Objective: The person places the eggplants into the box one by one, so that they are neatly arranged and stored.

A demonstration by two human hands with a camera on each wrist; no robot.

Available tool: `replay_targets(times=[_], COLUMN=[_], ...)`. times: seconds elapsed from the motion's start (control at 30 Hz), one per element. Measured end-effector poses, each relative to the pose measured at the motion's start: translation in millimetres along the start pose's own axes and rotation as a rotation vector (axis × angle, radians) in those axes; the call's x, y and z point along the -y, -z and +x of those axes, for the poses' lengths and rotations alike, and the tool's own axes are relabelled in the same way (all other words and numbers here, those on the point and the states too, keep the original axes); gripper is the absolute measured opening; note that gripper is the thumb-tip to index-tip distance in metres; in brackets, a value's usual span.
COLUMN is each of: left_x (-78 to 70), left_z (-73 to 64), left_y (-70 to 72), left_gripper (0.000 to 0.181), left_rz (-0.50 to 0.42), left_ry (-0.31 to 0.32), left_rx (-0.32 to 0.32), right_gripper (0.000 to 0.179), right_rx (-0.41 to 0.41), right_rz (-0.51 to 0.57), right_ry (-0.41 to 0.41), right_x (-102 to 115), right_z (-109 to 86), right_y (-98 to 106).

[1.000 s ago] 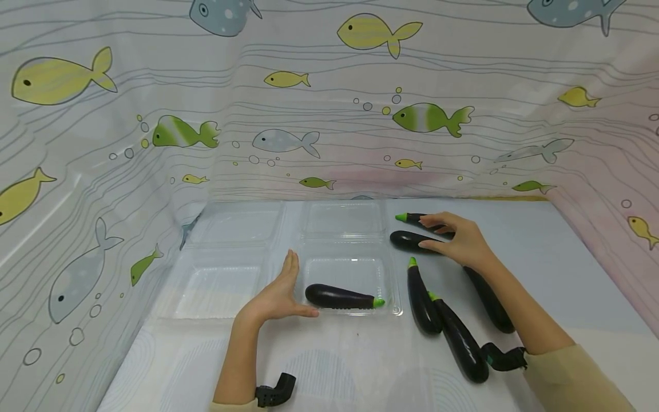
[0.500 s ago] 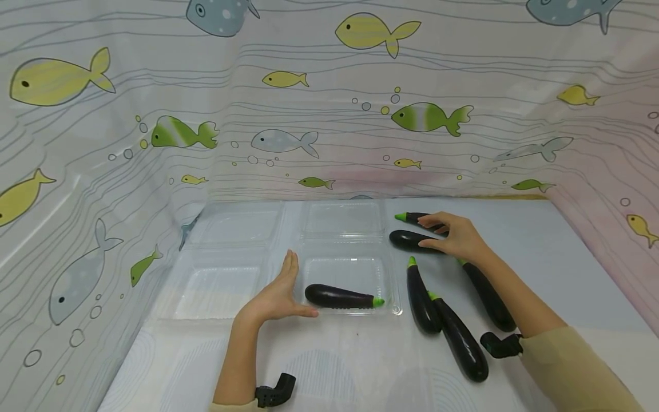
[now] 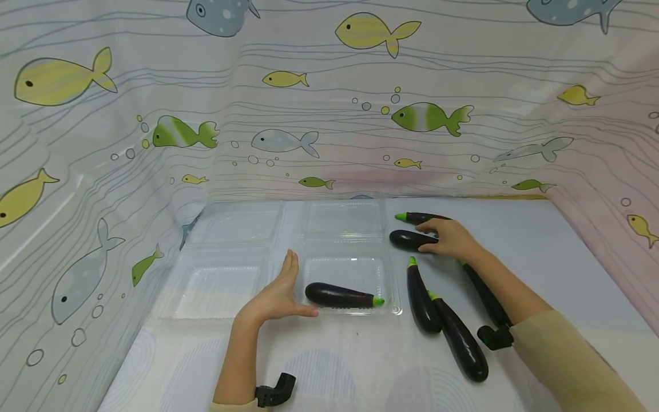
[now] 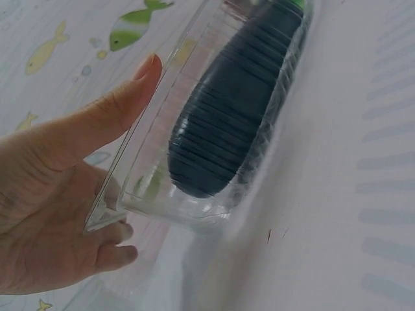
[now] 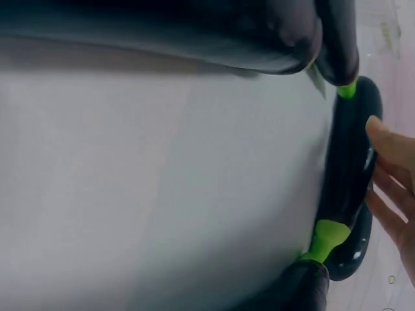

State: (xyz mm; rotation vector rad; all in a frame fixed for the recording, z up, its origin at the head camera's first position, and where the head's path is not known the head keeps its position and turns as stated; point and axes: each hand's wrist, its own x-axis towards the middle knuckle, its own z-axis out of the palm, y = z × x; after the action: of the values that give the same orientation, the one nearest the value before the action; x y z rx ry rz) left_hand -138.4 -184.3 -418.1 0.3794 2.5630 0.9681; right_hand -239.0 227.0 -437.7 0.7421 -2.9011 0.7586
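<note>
My left hand (image 3: 278,294) spreads at the left front corner of a clear plastic clamshell container (image 3: 355,268), fingers straight, thumb along its front. In the left wrist view, the thumb of that hand (image 4: 61,172) touches the container's rim. One dark eggplant (image 3: 340,295) with a green stem end lies along the front inside it. To the right, my right hand (image 3: 453,237) pinches another eggplant (image 3: 405,240) between thumb and fingers; its stem end is hidden in the head view. The right wrist view shows the thumb against this eggplant's (image 5: 347,162) side.
Behind the pinched eggplant lies another eggplant (image 3: 419,217). Several more, including a front one (image 3: 460,337) and one partly under the right forearm (image 3: 484,292), lie on the table's right. A second open clear container (image 3: 221,289) stands left. Fish-patterned sheeting (image 3: 360,154) rises behind.
My right hand has shifted slightly left, and its fingers have closed in around the eggplant. My left hand stays at the container corner.
</note>
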Motion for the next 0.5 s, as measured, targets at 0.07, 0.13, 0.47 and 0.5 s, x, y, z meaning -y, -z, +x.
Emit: replay_targets(times=[0.07, 0.13, 0.47, 0.5], left_x=[0.4, 0.9, 2.7, 2.4], left_z=[-0.1, 0.0, 0.4, 0.2], left_y=[-0.4, -0.7, -1.0, -1.0], left_gripper=[0.136, 0.136, 0.136, 0.136], left_rz=[-0.003, -0.008, -0.015, -0.017], left_ry=[0.002, 0.000, -0.003, -0.001], left_rx=[0.001, 0.002, 0.000, 0.001], right_gripper=[0.046, 0.045, 0.045, 0.045], right_rx=[0.021, 0.034, 0.023, 0.024], right_rz=[-0.046, -0.073, -0.094, -0.096], right_ry=[-0.001, -0.007, -0.022, -0.024], right_x=[-1, -1, 3, 3], right_z=[1.1, 1.3, -1.6, -2.1], right_y=[-3, -6, -12, -12])
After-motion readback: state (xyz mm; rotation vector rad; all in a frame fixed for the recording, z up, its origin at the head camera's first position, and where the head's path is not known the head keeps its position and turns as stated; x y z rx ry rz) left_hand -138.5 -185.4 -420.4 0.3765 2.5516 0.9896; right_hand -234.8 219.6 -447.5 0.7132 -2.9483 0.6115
